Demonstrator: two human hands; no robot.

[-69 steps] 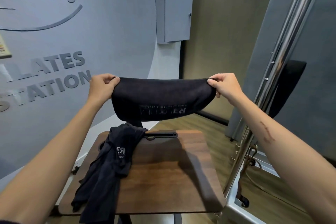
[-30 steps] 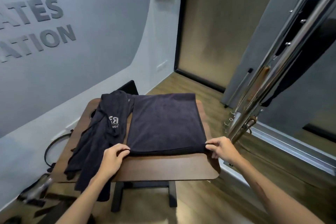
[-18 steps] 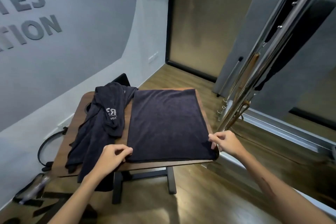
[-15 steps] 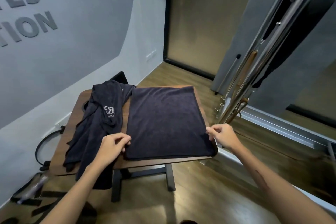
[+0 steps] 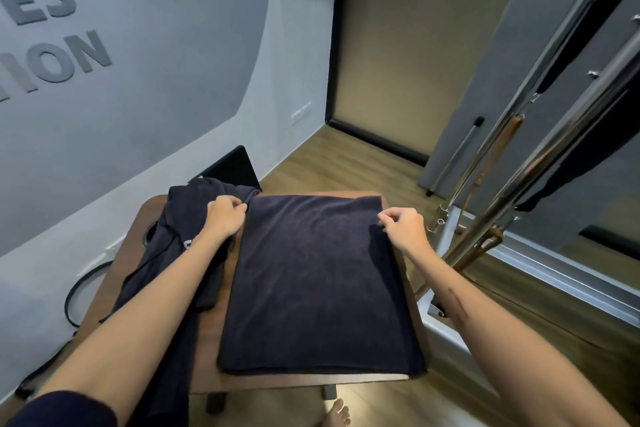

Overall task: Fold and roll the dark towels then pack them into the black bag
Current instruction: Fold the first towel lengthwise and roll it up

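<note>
Pinching the folded towel's [image 5: 322, 284] far corners, both hands' grips [image 5: 224, 217] [image 5: 401, 227] clear the crumpled towel [image 5: 180, 253] alongside.

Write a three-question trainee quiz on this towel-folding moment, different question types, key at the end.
1. True or false: the flat towel lies spread on the wooden table.
2. Where does the left hand pinch the flat towel? A) far left corner B) near left corner C) middle
3. Fill in: the crumpled towel lies to the ____ of the flat one.

Key: 1 true. 2 A; the right hand pinches the far right corner. 3 left.
</note>
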